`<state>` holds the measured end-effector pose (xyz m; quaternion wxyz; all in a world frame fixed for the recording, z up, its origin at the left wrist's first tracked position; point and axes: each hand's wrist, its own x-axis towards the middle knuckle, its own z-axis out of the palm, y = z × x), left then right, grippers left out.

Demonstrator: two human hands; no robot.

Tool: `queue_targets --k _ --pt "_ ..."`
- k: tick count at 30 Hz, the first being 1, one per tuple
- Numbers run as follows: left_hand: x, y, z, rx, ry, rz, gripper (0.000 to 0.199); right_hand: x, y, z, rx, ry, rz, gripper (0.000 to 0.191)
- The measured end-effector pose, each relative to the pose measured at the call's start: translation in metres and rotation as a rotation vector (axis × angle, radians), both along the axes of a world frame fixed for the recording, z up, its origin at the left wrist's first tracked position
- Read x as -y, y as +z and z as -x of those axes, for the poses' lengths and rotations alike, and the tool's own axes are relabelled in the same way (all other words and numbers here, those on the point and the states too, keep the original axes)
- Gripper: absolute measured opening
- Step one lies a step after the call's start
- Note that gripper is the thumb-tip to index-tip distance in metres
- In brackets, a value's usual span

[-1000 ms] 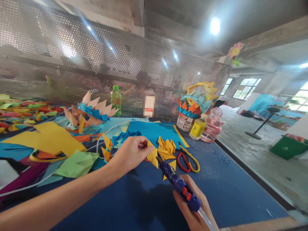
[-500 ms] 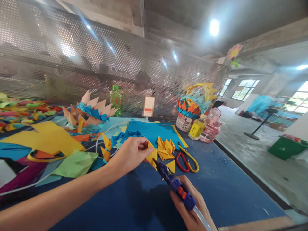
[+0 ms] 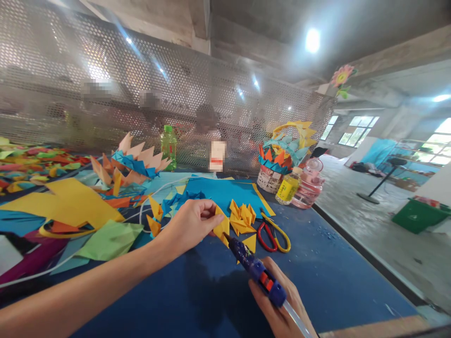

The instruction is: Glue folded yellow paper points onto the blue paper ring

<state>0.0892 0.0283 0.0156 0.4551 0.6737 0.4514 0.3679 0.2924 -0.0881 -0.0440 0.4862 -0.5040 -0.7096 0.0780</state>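
Observation:
Between thumb and fingers, my left hand (image 3: 198,221) pinches a folded piece of yellow paper (image 3: 221,228) above the table. My right hand (image 3: 280,293) is wrapped round a dark blue hot glue gun (image 3: 252,263), with a clear glue stick (image 3: 296,318) coming out of its back end. The gun's nozzle tip touches or nearly touches the paper's lower right edge. Just beyond lie several folded yellow paper pieces (image 3: 243,218). Red-and-yellow-handled scissors (image 3: 273,237) rest to their right. A yellow paper triangle (image 3: 250,243) lies partly behind the gun.
Blue paper sheets (image 3: 229,194) lie at the back. Coloured paper and a white cord (image 3: 141,213) spread over the left. A decorated paper basket (image 3: 269,177), a yellow-labelled bottle (image 3: 289,186) and a pink jug (image 3: 307,190) stand back right. A green bottle (image 3: 168,148) stands near the perforated screen (image 3: 232,84).
Hardly anything differs: my left hand and the yellow paper have shifted very slightly. The glue gun's nozzle stays at the paper's edge.

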Motion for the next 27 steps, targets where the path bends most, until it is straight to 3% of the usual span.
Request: queue_targets --k 12,27 --pt "-0.004 0.002 0.005 0.035 0.026 0.001 0.024 0.0 -0.004 -0.003 0.027 -0.002 -0.007 0.027" --pt "-0.004 0.016 0.005 0.085 0.069 0.014 0.028 -0.004 -0.005 -0.008 0.039 0.038 0.05 0.027"
